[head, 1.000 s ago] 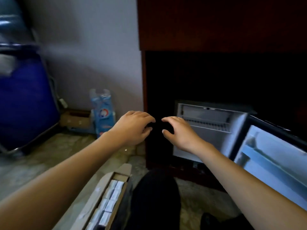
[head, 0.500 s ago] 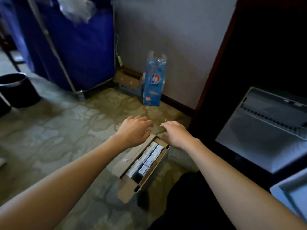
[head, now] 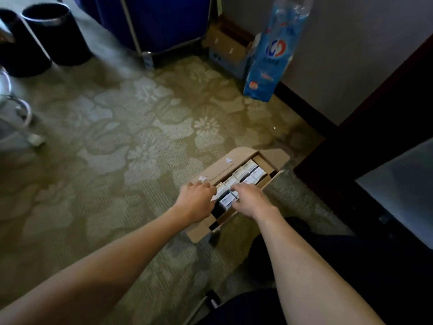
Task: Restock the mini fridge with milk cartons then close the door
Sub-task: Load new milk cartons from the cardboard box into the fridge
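An open cardboard box (head: 210, 227) lies on the carpet, packed with several white milk cartons (head: 249, 171) in rows. Both hands are down at the box's near end. My left hand (head: 196, 200) reaches in from the left, its fingertips touching the top of a carton (head: 221, 191). My right hand (head: 251, 201) lies over the neighbouring cartons with fingers bent down onto one (head: 227, 201); whether it grips is hidden. The mini fridge (head: 398, 181) shows only as a pale grey patch at the right edge, inside a dark wooden cabinet (head: 379, 109).
A blue plastic pack (head: 271, 59) leans on the wall beside a small cardboard box (head: 227, 46). A blue linen cart (head: 159, 19) and two black bins (head: 56, 31) stand at the back. My dark-trousered knee (head: 328, 266) is beside the box.
My view swung from the fridge down and left to the floor. Both hands dropped from mid-air in front of the cabinet onto the cartons in the box.
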